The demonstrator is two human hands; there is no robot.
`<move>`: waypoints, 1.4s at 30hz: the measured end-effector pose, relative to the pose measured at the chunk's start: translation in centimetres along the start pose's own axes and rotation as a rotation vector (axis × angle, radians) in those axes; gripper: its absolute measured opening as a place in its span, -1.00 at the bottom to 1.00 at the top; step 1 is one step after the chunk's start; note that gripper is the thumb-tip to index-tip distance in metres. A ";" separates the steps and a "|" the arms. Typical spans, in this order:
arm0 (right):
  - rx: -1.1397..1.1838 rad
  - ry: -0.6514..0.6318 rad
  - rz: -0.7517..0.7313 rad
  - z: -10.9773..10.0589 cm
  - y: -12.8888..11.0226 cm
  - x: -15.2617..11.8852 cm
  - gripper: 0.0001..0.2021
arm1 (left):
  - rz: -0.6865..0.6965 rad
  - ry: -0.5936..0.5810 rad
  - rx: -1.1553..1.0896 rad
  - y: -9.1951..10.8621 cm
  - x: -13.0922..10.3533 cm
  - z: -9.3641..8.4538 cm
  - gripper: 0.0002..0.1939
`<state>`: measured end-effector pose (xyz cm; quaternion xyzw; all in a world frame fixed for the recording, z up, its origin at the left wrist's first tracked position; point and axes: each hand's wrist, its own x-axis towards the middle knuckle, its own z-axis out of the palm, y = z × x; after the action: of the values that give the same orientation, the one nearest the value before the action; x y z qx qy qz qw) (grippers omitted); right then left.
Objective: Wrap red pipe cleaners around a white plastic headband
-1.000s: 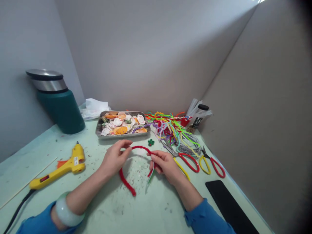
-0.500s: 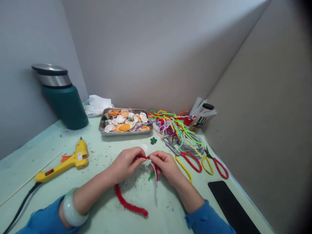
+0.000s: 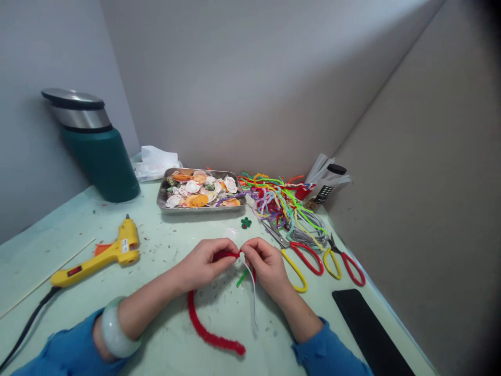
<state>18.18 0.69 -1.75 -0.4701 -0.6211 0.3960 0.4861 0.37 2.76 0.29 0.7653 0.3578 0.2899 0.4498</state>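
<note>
My left hand (image 3: 209,261) is closed on a fuzzy red pipe cleaner (image 3: 211,337), whose long end hangs out below the wrist and curves over the table. Close beside it, fingertips almost touching, my right hand (image 3: 264,261) pinches the red piece where it meets a thin white wire (image 3: 255,303). The wire droops down between the hands. Part of the red piece is hidden inside my fingers. A short green pipe cleaner bit (image 3: 241,278) lies just left of my right hand. Beyond the hands sits a small green flower (image 3: 246,223) with a red centre.
A yellow glue gun (image 3: 117,250) and a thin stick (image 3: 47,279) lie left. Behind are a green bottle (image 3: 99,162) and a metal tray (image 3: 199,210) of shells. Right are heaped pipe cleaners (image 3: 282,198), red-and-yellow scissors (image 3: 307,256), smaller scissors (image 3: 346,263) and a black strip (image 3: 370,329).
My fingertips have shifted slightly along the red piece and more of it shows by my left fingers. The hanging red end and the white wire have swung a little to the right.
</note>
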 end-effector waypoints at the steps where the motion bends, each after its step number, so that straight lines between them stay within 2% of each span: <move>1: -0.043 0.001 -0.041 -0.1 -0.2 -0.1 -0.83 | 0.003 -0.004 0.006 0.0 0.0 0.0 -0.86; 4: -0.146 -0.041 -0.161 -0.8 -0.7 -0.1 -0.83 | -0.001 -0.005 0.024 -0.2 0.1 0.0 -0.87; 9: -0.189 -0.188 -0.302 -1.6 -1.3 0.1 -0.88 | -0.014 0.007 0.046 -0.5 0.1 0.1 -0.88; 13: -0.154 -0.158 -0.350 -1.4 -1.4 0.2 -0.89 | -0.005 -0.017 0.075 -0.3 0.0 0.0 -0.86; 17: -0.155 0.005 -0.274 -0.8 -0.9 0.2 -0.86 | -0.008 -0.034 0.076 0.0 -0.1 0.0 -0.87; 20: -0.131 0.057 -0.173 -0.5 -0.3 0.3 -0.86 | -0.023 -0.041 0.000 0.0 -0.1 0.2 -0.88; 27: -0.071 -0.003 -0.026 -0.2 0.3 0.3 -0.80 | -0.056 0.016 -0.164 0.0 -0.1 0.5 -0.87; 36: -0.085 -0.075 -0.030 -0.2 0.7 0.2 -0.76 | 0.054 0.035 -0.107 0.1 -0.3 0.0 -0.86; 42: -0.062 -0.118 -0.015 0.0 0.8 0.0 -0.80 | 0.049 0.078 -0.123 -0.2 -0.1 -0.3 -0.86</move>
<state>18.34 0.88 -2.47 -0.4561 -0.6642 0.3999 0.4370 0.09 2.86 0.25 0.7327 0.3378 0.3518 0.4746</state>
